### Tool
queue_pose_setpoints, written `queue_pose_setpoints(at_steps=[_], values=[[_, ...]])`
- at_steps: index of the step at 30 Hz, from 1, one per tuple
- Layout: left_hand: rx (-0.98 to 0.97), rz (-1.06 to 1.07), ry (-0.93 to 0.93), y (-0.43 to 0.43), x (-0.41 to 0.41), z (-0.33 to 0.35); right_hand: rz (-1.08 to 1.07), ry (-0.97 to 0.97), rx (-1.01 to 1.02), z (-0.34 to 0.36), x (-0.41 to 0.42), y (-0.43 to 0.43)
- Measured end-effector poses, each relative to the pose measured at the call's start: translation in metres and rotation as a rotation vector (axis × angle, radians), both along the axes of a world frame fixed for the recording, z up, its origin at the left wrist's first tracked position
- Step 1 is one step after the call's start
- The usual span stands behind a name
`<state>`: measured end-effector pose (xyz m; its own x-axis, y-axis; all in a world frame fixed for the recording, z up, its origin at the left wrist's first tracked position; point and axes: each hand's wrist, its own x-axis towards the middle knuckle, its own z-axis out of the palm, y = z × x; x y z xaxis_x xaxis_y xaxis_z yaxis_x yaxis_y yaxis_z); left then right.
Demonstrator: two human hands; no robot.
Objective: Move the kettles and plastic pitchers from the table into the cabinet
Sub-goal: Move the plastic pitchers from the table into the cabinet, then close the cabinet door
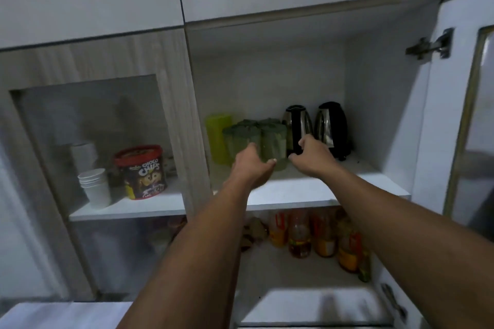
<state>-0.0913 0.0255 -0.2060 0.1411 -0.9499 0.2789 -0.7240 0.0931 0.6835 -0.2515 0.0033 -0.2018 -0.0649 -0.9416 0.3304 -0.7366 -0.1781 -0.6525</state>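
- The left hand point(252, 165) is bare: no glove, ring or band shows on it.
- One pale, short-trimmed fingernail shows at the tip of a left-hand finger.
- The right hand point(314, 159) is bare as well, with nothing worn on the fingers or on the wrist.
- Both forearms are uncovered along their whole visible length; no sleeve, cuff, watch or bracelet appears before the lower edge of the view.
- Motion blur softens finer detail on both hands.
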Motion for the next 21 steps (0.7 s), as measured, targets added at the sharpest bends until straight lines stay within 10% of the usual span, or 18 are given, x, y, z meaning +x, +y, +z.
queue_pose_setpoints(at_steps=[21], values=[[-0.145, -0.412, 0.019, 0.197, -0.141, 0.064, -0.388, 0.184, -0.236, 0.088, -0.174, 0.254]])
